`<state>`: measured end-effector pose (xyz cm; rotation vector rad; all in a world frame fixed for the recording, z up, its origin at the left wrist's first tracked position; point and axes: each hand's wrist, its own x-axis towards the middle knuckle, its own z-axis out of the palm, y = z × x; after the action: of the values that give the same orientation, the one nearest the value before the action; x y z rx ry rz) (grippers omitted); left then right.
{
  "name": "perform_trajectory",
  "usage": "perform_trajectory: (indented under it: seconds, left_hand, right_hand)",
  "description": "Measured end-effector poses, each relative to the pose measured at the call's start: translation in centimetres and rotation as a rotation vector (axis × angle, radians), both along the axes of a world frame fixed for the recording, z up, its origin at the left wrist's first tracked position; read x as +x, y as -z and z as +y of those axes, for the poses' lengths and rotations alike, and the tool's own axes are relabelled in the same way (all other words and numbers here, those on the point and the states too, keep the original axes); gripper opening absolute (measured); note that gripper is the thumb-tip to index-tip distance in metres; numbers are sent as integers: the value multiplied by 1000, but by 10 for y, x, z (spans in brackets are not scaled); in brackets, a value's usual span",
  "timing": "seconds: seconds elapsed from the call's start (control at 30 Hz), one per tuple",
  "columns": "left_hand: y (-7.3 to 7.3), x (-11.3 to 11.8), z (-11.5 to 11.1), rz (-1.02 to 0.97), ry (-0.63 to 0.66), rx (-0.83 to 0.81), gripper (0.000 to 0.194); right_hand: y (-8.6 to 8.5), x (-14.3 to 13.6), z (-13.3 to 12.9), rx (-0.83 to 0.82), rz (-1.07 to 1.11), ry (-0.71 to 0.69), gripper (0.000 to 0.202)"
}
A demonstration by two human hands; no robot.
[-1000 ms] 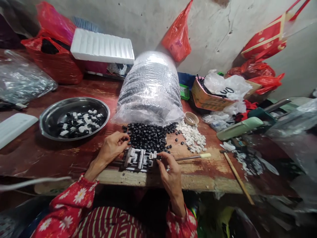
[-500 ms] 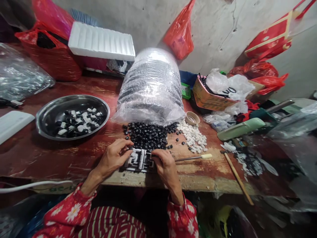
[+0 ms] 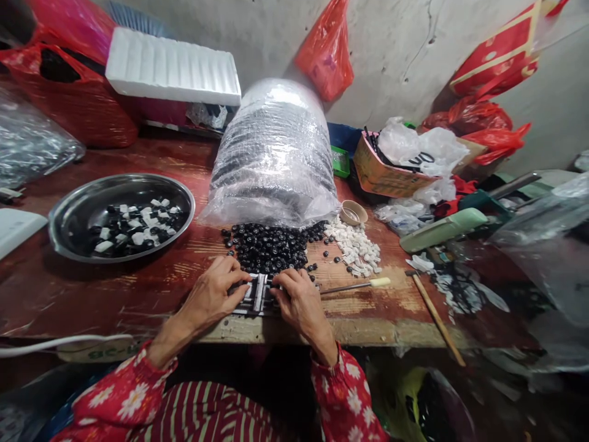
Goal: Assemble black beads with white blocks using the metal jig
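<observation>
A small metal fixture [image 3: 260, 296] with bars lies at the table's front edge. My left hand [image 3: 215, 291] is at its left side, thumb and fingers curled together around something too small to make out. On its right side my right hand [image 3: 298, 301] has its fingers bent down over the fixture; whatever they pinch is hidden. Right behind the fixture is a heap of small round black parts [image 3: 269, 247]. To the right of that heap lies a pile of small white parts [image 3: 358, 247]. A thin rod with a pale yellow handle [image 3: 380, 282] lies right of my right hand.
A steel bowl [image 3: 59, 239] with black and white pieces stands at left. Behind the black heap bulges a large plastic-wrapped bundle [image 3: 276, 147]. At right lie a hammer [image 3: 435, 313], a light green object [image 3: 444, 230] and a box [image 3: 391, 178] with bags.
My right hand has moved left, further over the fixture, and covers more of its right half. My left hand remains at the left side. The whole view has shifted slightly.
</observation>
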<state>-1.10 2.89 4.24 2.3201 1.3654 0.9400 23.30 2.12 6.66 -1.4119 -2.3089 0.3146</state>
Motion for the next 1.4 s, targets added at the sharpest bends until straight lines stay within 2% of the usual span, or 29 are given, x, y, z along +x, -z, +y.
perform_trajectory:
  seconds: [0.2, 0.33, 0.5, 0.73, 0.97, 1.13, 1.2, 1.27, 1.4]
  left_hand:
    - [-1, 9, -1, 94, -131, -50, 16]
    - [6, 9, 0, 48, -104, -90, 21]
    - [8, -1, 2, -16, -30, -113, 26]
    - [8, -7, -3, 41, 25, -92, 27]
    - [26, -4, -7, -47, -27, -42, 23]
    - [41, -7, -7, -72, -16, -5, 30]
    - [42, -7, -8, -79, -22, 16, 31]
    - [42, -7, -9, -87, -28, 33, 31]
    - [40, -5, -11, -98, -26, 44, 31]
  right_hand:
    - [4, -13, -3, -44, -10, 154, 13]
    - [5, -17, -4, -98, 71, 203, 15]
    - [5, -12, -3, -110, 137, 178, 15]
    - [10, -12, -5, -59, 134, 173, 11]
    - [17, -7, -5, -31, 245, 128, 11]
    - [8, 10, -6, -89, 465, 14, 13]
    - [5, 21, -1, -105, 528, 15, 15]
    - [5, 34, 12, -82, 518, 104, 17]
    - [15, 59, 59, -46, 309, 396, 17]
